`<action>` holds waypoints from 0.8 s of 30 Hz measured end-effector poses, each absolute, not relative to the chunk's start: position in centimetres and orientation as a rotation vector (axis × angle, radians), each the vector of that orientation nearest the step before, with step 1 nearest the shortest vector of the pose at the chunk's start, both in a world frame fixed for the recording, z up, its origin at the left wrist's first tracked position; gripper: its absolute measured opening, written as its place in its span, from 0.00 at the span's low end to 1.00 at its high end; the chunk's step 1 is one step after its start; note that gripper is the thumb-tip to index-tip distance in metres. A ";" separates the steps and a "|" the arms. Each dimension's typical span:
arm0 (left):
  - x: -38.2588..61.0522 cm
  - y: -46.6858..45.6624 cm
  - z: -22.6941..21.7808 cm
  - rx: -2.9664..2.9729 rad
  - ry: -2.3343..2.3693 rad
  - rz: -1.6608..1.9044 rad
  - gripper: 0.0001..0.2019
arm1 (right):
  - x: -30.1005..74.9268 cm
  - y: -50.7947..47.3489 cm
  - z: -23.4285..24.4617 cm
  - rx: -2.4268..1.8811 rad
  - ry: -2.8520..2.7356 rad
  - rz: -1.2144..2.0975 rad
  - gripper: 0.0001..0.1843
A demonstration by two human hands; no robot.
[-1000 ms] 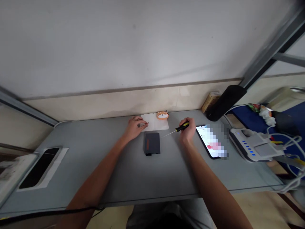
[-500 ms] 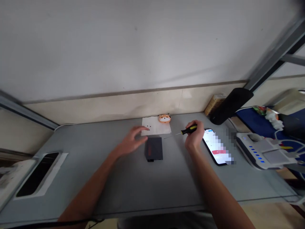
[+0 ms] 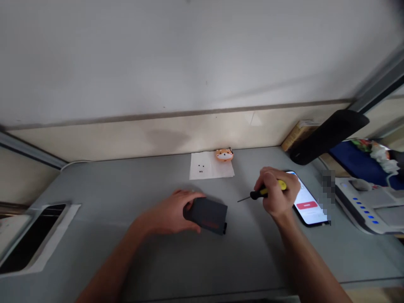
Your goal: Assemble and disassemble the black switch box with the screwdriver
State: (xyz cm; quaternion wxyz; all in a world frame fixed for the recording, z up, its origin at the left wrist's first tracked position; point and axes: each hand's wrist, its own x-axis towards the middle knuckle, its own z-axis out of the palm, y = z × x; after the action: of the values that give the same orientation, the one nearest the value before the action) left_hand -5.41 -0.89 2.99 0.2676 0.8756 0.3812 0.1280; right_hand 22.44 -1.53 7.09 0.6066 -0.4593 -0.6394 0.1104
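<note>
A flat dark box-like case [image 3: 210, 213] with faint red lettering is gripped at its left end by my left hand [image 3: 172, 211], thumb on the near side and fingers on the far side. My right hand [image 3: 279, 191] is wrapped around the yellow and black handle of a screwdriver [image 3: 259, 193], whose thin shaft points left toward the case without touching it. Behind the case lies a white sheet of paper [image 3: 206, 169] with several tiny dark pieces, probably screws, on its left half. An orange animal-face case [image 3: 224, 155] sits on the paper's far right corner.
A lit phone [image 3: 311, 208] lies just beyond my right hand. Farther right are a white power strip [image 3: 362, 206], a black cylinder [image 3: 328, 136] and a small box [image 3: 298, 134]. Another dark phone [image 3: 33, 237] rests at the left. A wall [image 3: 151, 141] borders the grey table's back.
My left hand has come down from near the paper and taken hold of the dark case, which is now turned. More small pieces show on the paper. The screwdriver is still in my right hand.
</note>
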 end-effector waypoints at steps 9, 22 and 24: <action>-2.4 -1.8 0.3 2.463 1.197 0.475 0.33 | 20.9 -1.4 5.9 -0.954 -1.825 0.193 0.22; -2.1 -1.1 -0.4 2.486 1.222 0.397 0.50 | 18.2 -2.2 4.7 -0.891 -1.623 0.353 0.22; -2.4 -0.9 0.0 2.489 1.179 0.360 0.50 | 17.7 -2.4 4.7 -0.835 -1.796 0.287 0.20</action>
State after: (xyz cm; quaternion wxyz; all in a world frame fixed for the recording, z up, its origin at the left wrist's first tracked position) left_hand -2.40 -0.88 0.02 0.1810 0.8813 0.4175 0.1273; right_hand 17.74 -2.44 4.72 0.5396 -0.3513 -0.7556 0.1209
